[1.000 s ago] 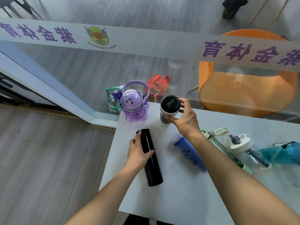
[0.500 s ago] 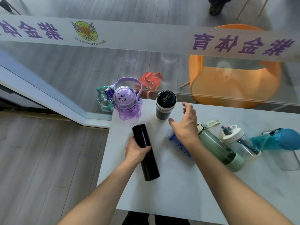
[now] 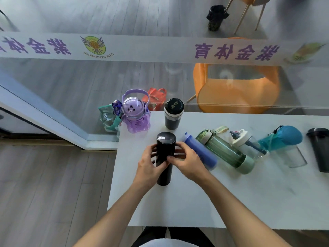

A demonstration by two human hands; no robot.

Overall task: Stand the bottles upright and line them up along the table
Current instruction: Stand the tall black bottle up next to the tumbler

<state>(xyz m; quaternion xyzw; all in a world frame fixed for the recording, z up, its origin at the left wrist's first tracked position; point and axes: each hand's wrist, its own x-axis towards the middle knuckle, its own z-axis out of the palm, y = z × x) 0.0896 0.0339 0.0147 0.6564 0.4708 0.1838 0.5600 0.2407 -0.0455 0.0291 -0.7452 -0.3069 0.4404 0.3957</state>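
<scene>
A tall black flask (image 3: 165,154) stands nearly upright near the table's left edge. My left hand (image 3: 149,164) and my right hand (image 3: 187,160) both grip its middle. Behind it stand a purple cat-faced bottle (image 3: 135,113) and a black-lidded tumbler (image 3: 173,114), both upright. To the right lie a blue bottle (image 3: 201,151), a green bottle (image 3: 226,151), a clear bottle with a white lid (image 3: 247,142) and a teal-capped clear bottle (image 3: 284,141), all on their sides. A dark cup (image 3: 320,148) is at the right edge.
The white table (image 3: 195,202) butts against a glass wall with a printed band. Behind the glass are an orange chair (image 3: 236,90) and a red bag (image 3: 156,97). The table's left edge drops to a wooden floor (image 3: 53,184).
The black flask went from lying flat under my left hand to almost upright. My right hand let go of the black-lidded tumbler and came over to grip the flask.
</scene>
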